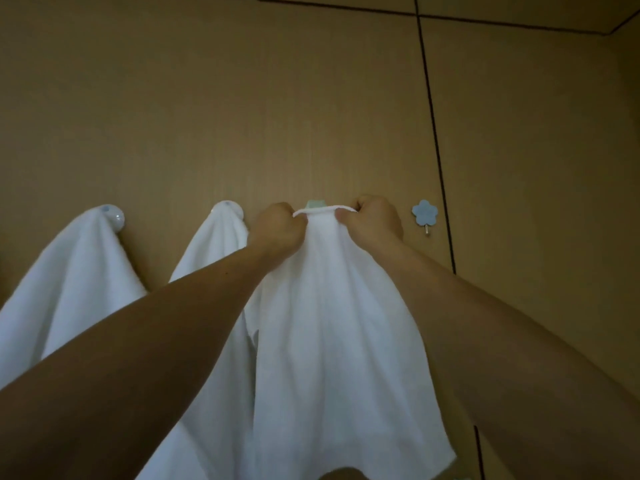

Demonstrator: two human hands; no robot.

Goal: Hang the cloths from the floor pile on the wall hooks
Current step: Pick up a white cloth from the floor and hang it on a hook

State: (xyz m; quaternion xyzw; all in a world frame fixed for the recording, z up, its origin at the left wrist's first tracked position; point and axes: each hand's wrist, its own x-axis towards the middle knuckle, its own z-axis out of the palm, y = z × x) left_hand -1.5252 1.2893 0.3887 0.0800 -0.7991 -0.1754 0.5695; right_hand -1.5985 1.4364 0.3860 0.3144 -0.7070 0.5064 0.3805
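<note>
While both forearms reach up from the bottom of the view, a white cloth (329,323) hangs between them, falling almost to the frame's lower edge. The left hand (277,226) and the right hand (375,221) each pinch its top hem with curled fingers, and a short span of hem is pulled taut between them. That span lies right at a green hook (315,204), whose top shows just above the hem; whether the hem is caught on it cannot be told.

To the left, a second cloth (221,244) drapes from a pale hook (228,205), partly behind the left forearm. Farther left, a third cloth (69,271) hangs from a round hook (116,216). Just right of the right hand is a blue hook (424,212), flower-shaped, with a small metal peg below it. Behind everything is a tan wall (242,98), and a dark seam (433,133) runs down it just right of the blue hook.
</note>
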